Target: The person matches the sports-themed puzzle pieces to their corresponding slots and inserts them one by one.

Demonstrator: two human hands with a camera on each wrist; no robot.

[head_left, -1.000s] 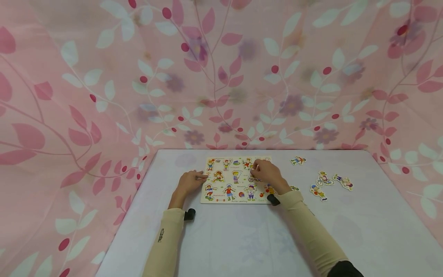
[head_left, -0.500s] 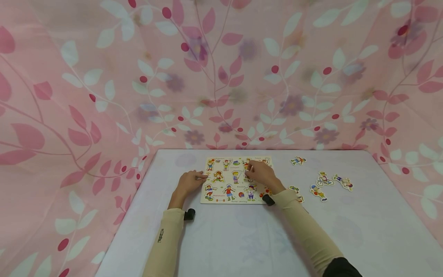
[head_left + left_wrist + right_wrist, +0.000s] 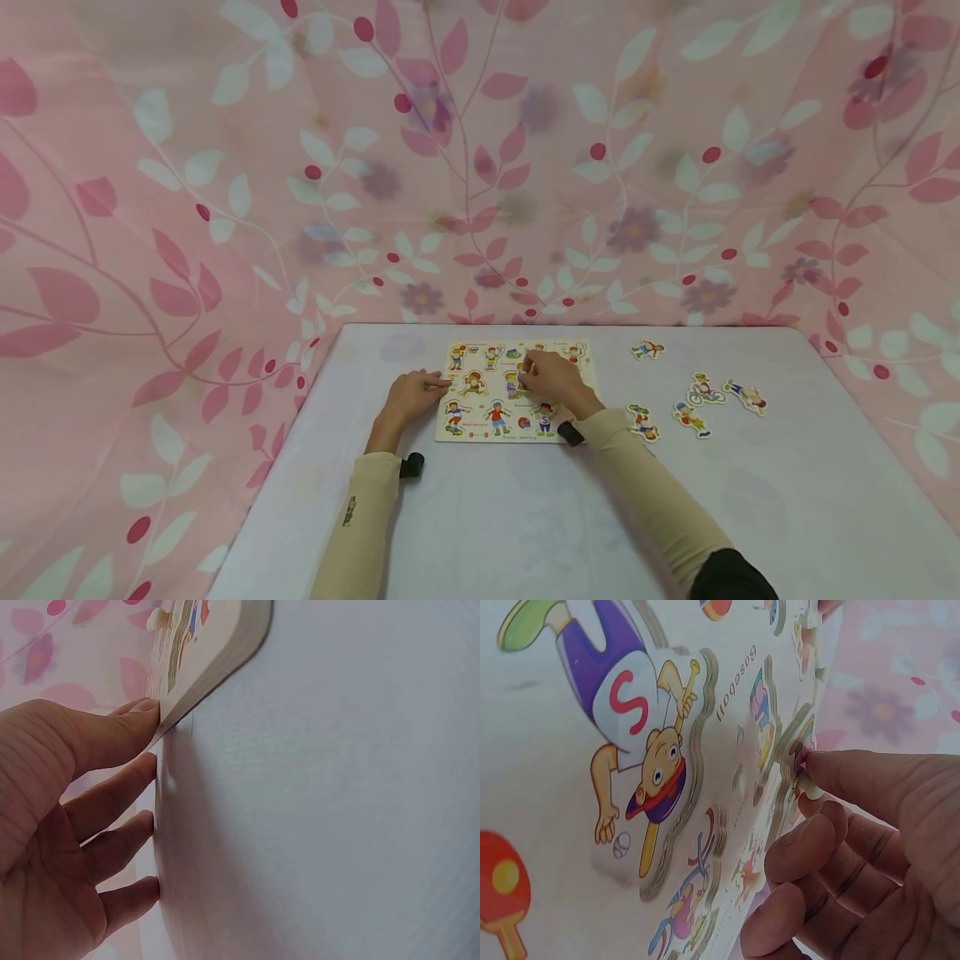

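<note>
A flat wooden puzzle board [image 3: 480, 402] with cartoon children playing sports lies on the table. My left hand [image 3: 411, 395] is at its left edge; in the left wrist view the thumb [image 3: 124, 739] presses the board's edge while the other fingertips touch the white cloth. Over the middle right of the board, my right hand [image 3: 553, 379] pinches a small figure-shaped puzzle piece [image 3: 804, 742] between thumb and fingers, close above the board. The fingers partly hide its picture. Near it in the right wrist view is the baseball player figure [image 3: 634, 705].
Several loose puzzle pieces lie to the right of the board, among them a cyclist piece [image 3: 705, 389], a piece at the back [image 3: 647, 348] and one beside the right sleeve [image 3: 643, 423]. A pink floral curtain [image 3: 480, 167] hangs behind the white-covered table [image 3: 510, 517].
My right hand has moved left across the board, from the cyclist picture towards the middle figure. The loose piece by my right sleeve has come into fuller view. My left hand stays put.
</note>
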